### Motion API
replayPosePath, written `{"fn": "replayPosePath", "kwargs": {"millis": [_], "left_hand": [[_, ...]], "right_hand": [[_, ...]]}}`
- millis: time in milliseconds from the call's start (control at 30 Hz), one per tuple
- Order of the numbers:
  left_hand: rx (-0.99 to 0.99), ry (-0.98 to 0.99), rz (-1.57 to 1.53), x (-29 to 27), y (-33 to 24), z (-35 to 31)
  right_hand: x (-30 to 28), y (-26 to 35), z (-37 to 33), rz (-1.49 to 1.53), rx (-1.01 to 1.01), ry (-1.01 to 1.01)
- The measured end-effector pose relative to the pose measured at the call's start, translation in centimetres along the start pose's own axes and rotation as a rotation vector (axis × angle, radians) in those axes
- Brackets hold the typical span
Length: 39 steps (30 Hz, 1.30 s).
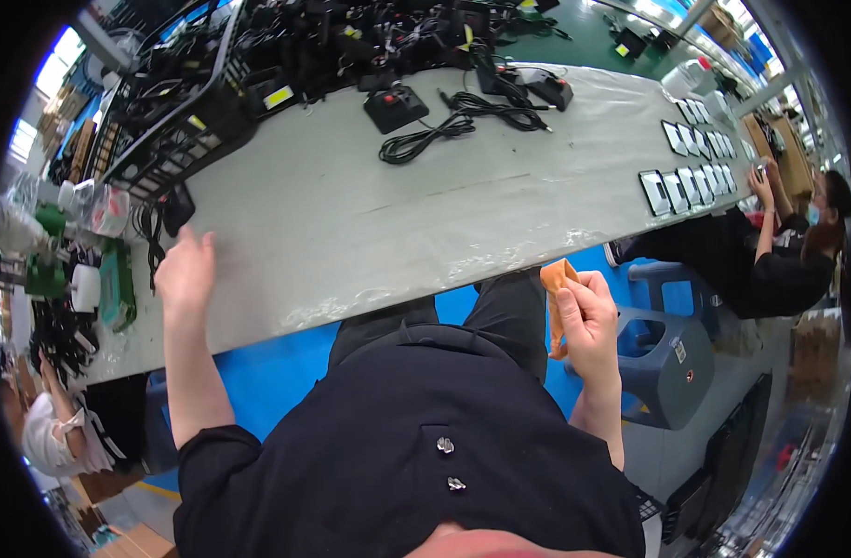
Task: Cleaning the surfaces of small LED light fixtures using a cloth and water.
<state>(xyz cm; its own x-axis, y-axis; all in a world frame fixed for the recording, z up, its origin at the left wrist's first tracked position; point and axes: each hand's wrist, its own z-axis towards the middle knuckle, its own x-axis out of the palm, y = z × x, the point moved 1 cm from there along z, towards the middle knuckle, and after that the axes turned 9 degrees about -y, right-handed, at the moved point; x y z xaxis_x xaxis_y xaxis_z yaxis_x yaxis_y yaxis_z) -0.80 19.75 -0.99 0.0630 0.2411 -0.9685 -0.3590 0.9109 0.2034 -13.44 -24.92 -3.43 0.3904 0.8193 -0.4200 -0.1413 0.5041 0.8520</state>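
My right hand (588, 321) is closed around a folded orange cloth (559, 307), held just off the near edge of the table. At the left, my left hand (186, 268) is over the tabletop, with thumb and forefinger apart and nothing seen between them. Just beyond its fingertips lies a small black device (177, 208) with its coiled black cable (150, 232); whether the fingers touch it cannot be made out. Farther back on the table is a black box with a red button (395, 109), next to coiled black cables (427, 138).
A black plastic crate (179, 139) full of dark parts stands at the far left, by a heap of black devices (351, 46). Rows of white-and-black panels (688, 190) lie at the right, near a seated co-worker (770, 251). Blue-grey stools (667, 363) stand beside me.
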Motion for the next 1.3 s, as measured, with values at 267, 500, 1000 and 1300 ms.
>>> {"fn": "replayPosePath", "kwargs": {"millis": [267, 500, 1000, 1300], "left_hand": [[0.898, -0.319, -0.609, -3.7, -21.4, 4.1], [0.732, -0.223, -0.876, -0.7, -25.8, 6.8], [0.627, 0.969, -2.652, -10.4, -22.2, -7.1], [0.809, 0.885, -2.525, -10.7, -21.9, -10.2]], "right_hand": [[-2.6, -2.2, -0.3, 0.045, 0.061, -0.026], [-5.2, -5.0, -2.2, 0.073, 0.129, -0.124], [-6.2, 3.4, 3.1, 0.039, -0.424, -0.252], [-0.7, 10.3, 4.9, -0.177, -0.8, -0.211]]}}
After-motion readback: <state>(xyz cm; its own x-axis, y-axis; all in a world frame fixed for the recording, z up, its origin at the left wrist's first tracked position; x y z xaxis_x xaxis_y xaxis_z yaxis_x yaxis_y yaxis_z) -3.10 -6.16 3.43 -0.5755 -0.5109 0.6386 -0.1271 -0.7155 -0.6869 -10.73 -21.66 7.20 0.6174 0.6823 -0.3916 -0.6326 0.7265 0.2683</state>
